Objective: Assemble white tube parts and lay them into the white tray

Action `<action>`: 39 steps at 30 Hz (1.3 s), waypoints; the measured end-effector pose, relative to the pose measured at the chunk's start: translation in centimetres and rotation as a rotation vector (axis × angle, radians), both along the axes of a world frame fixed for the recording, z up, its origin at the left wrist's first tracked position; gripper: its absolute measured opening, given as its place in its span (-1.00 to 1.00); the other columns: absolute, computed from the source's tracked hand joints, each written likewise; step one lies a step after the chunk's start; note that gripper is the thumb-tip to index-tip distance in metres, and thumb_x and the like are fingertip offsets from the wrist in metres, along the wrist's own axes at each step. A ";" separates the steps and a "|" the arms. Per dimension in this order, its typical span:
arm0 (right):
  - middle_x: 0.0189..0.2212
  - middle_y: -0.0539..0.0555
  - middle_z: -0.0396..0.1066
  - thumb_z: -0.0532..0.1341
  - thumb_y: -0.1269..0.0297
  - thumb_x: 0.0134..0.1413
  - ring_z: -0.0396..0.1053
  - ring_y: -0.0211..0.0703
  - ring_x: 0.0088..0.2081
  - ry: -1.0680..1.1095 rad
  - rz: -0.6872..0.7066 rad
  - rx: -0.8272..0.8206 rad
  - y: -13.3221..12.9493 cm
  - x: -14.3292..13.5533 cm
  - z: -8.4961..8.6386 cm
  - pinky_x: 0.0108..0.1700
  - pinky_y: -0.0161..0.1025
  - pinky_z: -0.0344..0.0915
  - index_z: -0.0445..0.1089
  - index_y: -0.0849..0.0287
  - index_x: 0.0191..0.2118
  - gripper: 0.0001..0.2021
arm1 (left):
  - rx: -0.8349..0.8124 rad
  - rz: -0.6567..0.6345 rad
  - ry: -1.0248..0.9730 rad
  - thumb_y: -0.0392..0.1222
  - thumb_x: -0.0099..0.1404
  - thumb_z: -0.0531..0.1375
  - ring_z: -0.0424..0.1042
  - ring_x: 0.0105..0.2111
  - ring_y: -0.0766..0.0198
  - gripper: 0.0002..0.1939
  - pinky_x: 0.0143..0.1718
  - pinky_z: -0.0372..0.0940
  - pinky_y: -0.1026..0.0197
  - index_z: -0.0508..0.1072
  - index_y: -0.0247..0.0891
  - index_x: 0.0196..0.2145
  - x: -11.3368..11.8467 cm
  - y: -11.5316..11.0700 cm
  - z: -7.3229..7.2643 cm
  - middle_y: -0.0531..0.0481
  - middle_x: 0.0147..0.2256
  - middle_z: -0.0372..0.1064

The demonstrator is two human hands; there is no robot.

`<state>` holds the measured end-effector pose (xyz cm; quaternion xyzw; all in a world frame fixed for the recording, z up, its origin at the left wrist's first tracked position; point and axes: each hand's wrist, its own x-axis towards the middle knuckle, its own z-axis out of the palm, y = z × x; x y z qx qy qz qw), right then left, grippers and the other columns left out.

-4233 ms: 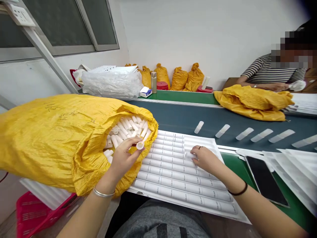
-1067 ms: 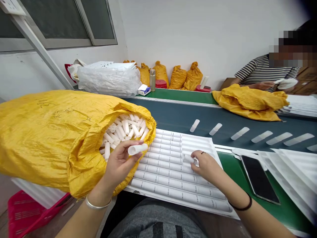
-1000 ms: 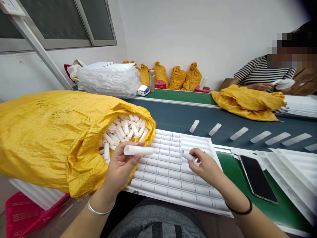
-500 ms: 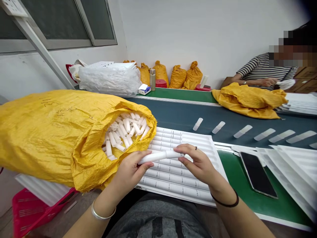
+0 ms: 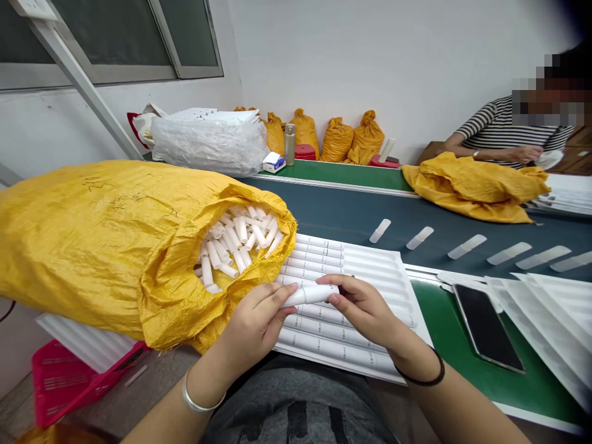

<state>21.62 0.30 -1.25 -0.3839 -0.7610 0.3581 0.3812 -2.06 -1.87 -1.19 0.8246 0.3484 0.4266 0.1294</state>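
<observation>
My left hand [image 5: 263,314] pinches the left end of a white plastic tube [image 5: 311,295], and my right hand [image 5: 365,308] grips its other end between thumb and fingers. A seam shows near the middle of the tube, where two sections meet. Beneath it lies a white ribbed tray [image 5: 374,271] with rows of printed white tubes on its left part. Left of my hands, a large yellow woven sack [image 5: 106,228] lies on its side, its mouth open on many short white tubes [image 5: 231,240].
A dark conveyor belt [image 5: 333,203] carries several spaced white tubes [image 5: 467,246]. At right, a phone [image 5: 488,327] rests on the green edge beside stacked white trays [image 5: 550,333]. Across the belt sits a person in a striped top [image 5: 499,123], behind a crumpled yellow sack [image 5: 476,188].
My hands have come closer together along the tube, so it spans a shorter length. The tubes on the belt appear slightly further right, as the view has shifted a little.
</observation>
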 end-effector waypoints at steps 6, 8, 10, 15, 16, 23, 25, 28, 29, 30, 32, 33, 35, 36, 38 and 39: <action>-0.14 0.12 0.49 0.11 0.24 0.28 0.45 -0.16 -0.17 -0.116 0.071 0.137 -1.0 -0.4 -0.2 -0.13 -0.26 0.37 0.34 0.11 0.06 -0.72 | -0.034 -0.025 0.048 -0.41 0.31 0.13 0.43 -0.15 0.19 -0.53 -0.08 0.35 0.17 0.27 -0.19 0.16 0.7 -0.5 -0.8 -0.12 -0.16 0.45; -0.16 0.16 0.48 0.15 0.22 0.24 0.43 -0.11 -0.16 -0.254 0.092 0.209 -0.4 -0.4 -0.8 -0.13 -0.22 0.36 0.37 0.14 0.04 -0.71 | -0.076 -0.047 0.127 -0.35 0.34 0.12 0.43 -0.12 0.18 -0.52 -0.06 0.35 0.15 0.22 -0.18 0.19 0.6 -0.4 -1.1 -0.11 -0.13 0.45; -0.23 0.19 0.46 0.22 0.20 0.17 0.40 -0.03 -0.17 -0.443 0.040 0.276 1.5 0.0 -1.5 -0.14 -0.15 0.35 0.44 0.18 -0.05 -0.73 | -0.100 -0.020 0.218 -0.22 0.34 0.15 0.38 0.01 0.10 -0.42 0.03 0.31 0.08 0.10 -0.18 0.27 -0.1 0.2 -1.2 -0.17 0.01 0.39; -0.19 0.22 0.45 0.17 0.27 0.16 0.37 0.02 -0.10 -0.719 -0.475 0.089 10.6 3.7 -2.7 -0.03 -0.14 0.26 0.41 0.24 -0.04 -0.72 | -0.012 0.381 0.275 -0.13 0.37 0.06 0.31 0.07 -0.01 -0.55 0.11 0.21 -0.03 0.23 -0.28 0.18 -5.5 3.7 -0.6 -0.23 0.05 0.34; -0.17 0.25 0.44 0.12 0.29 0.19 0.37 0.03 -0.09 -0.736 -0.554 0.040 12.5 4.7 -2.9 -0.05 -0.15 0.26 0.38 0.26 -0.01 -0.70 | -0.012 0.479 0.315 -0.16 0.38 0.02 0.35 0.00 -0.01 -0.63 0.09 0.22 -0.03 0.34 -0.30 0.08 -6.9 4.6 -0.7 -0.22 -0.03 0.39; -0.25 0.10 0.46 0.21 0.12 0.18 0.43 -0.18 -0.27 -0.891 -0.691 -0.377 19.2 8.8 -4.2 -0.18 -0.15 0.36 0.41 0.29 -0.19 -0.71 | -0.434 0.653 0.828 -0.35 0.21 0.04 0.34 -0.07 -0.10 -0.64 -0.05 0.23 -0.04 0.54 -0.23 -0.12 -10.8 9.5 -3.7 -0.27 -0.17 0.37; -0.23 0.19 0.47 0.21 0.03 0.15 0.44 -0.09 -0.23 -0.911 -0.696 -0.410 18.8 9.2 -3.8 -0.19 -0.13 0.35 0.43 0.31 -0.20 -0.63 | -0.454 0.618 0.831 -0.36 0.17 0.08 0.35 -0.11 -0.09 -0.68 -0.08 0.25 -0.02 0.56 -0.22 -0.18 -10.6 9.9 -4.6 -0.25 -0.24 0.37; -0.21 0.35 0.47 0.12 -0.03 0.17 0.45 0.12 -0.16 -0.912 -0.674 -0.376 15.7 9.6 -2.8 -0.20 -0.11 0.30 0.47 0.35 -0.22 -0.54 | -0.445 0.590 0.809 -0.34 0.17 0.11 0.36 -0.16 -0.07 -0.70 -0.09 0.25 -0.01 0.56 -0.22 -0.18 -10.7 10.2 -5.4 -0.24 -0.28 0.36; -0.24 0.33 0.49 0.08 -0.01 0.20 0.46 0.12 -0.17 -0.903 -0.627 -0.360 13.9 9.6 -2.5 -0.20 -0.13 0.30 0.50 0.31 -0.25 -0.55 | -0.432 0.588 0.793 -0.33 0.18 0.11 0.36 -0.16 -0.08 -0.71 -0.09 0.25 -0.03 0.55 -0.23 -0.18 -10.9 10.3 -5.5 -0.24 -0.28 0.35; -0.27 0.27 0.51 0.06 0.03 0.21 0.47 0.07 -0.19 -0.890 -0.560 -0.348 11.9 9.5 -2.5 -0.20 -0.16 0.30 0.52 0.26 -0.29 -0.59 | -0.416 0.589 0.773 -0.31 0.19 0.11 0.36 -0.16 -0.09 -0.71 -0.09 0.25 -0.04 0.55 -0.23 -0.18 -11.0 10.5 -5.6 -0.24 -0.28 0.34; -0.30 0.15 0.53 0.14 0.14 0.15 0.48 -0.03 -0.25 -0.862 -0.394 -0.349 7.6 9.1 -3.1 -0.21 -0.24 0.31 0.54 0.15 -0.38 -0.72 | -0.379 0.601 0.720 -0.29 0.20 0.11 0.35 -0.15 -0.11 -0.74 -0.08 0.25 -0.07 0.54 -0.26 -0.19 -11.1 10.9 -5.7 -0.24 -0.28 0.32; -0.28 0.12 0.53 0.21 0.20 0.07 0.48 -0.05 -0.25 -0.854 -0.328 -0.349 5.5 8.9 -3.7 -0.20 -0.26 0.32 0.55 0.12 -0.37 -0.81 | -0.356 0.609 0.684 -0.27 0.22 0.10 0.34 -0.12 -0.12 -0.74 -0.06 0.24 -0.08 0.53 -0.27 -0.18 -11.1 11.1 -5.7 -0.25 -0.25 0.32; -0.24 0.12 0.52 0.24 0.32 -0.02 0.47 -0.03 -0.23 -0.855 -0.231 -0.292 2.1 8.6 -5.1 -0.18 -0.23 0.34 0.56 0.11 -0.34 -0.86 | -0.305 0.628 0.616 -0.20 0.27 0.09 0.31 -0.05 -0.09 -0.72 0.02 0.21 -0.08 0.47 -0.30 -0.11 -10.7 11.1 -5.3 -0.26 -0.15 0.32; -0.22 0.14 0.50 0.22 0.35 -0.02 0.47 -0.01 -0.21 -0.855 -0.209 -0.230 0.9 8.5 -5.7 -0.16 -0.19 0.35 0.55 0.13 -0.31 -0.84 | -0.274 0.629 0.566 -0.16 0.30 0.07 0.30 -0.02 -0.05 -0.70 0.05 0.21 -0.05 0.43 -0.30 -0.07 -10.4 10.9 -4.9 -0.25 -0.09 0.31; -0.21 0.18 0.48 0.17 0.38 0.00 0.45 0.03 -0.18 -0.828 -0.220 -0.084 -0.4 8.5 -6.4 -0.12 -0.11 0.36 0.52 0.16 -0.27 -0.80 | -0.216 0.572 0.362 -0.11 0.34 0.05 0.30 0.02 0.05 -0.70 0.06 0.23 0.03 0.36 -0.27 -0.03 -9.3 10.1 -4.0 -0.22 -0.01 0.31; -0.22 0.19 0.47 0.15 0.37 0.01 0.44 0.03 -0.20 -0.798 -0.255 -0.035 -0.5 8.4 -6.3 -0.13 -0.09 0.37 0.49 0.17 -0.24 -0.80 | -0.200 0.512 0.214 -0.10 0.35 0.06 0.31 0.03 0.08 -0.71 0.05 0.25 0.06 0.34 -0.26 -0.03 -8.5 9.5 -3.5 -0.19 0.02 0.31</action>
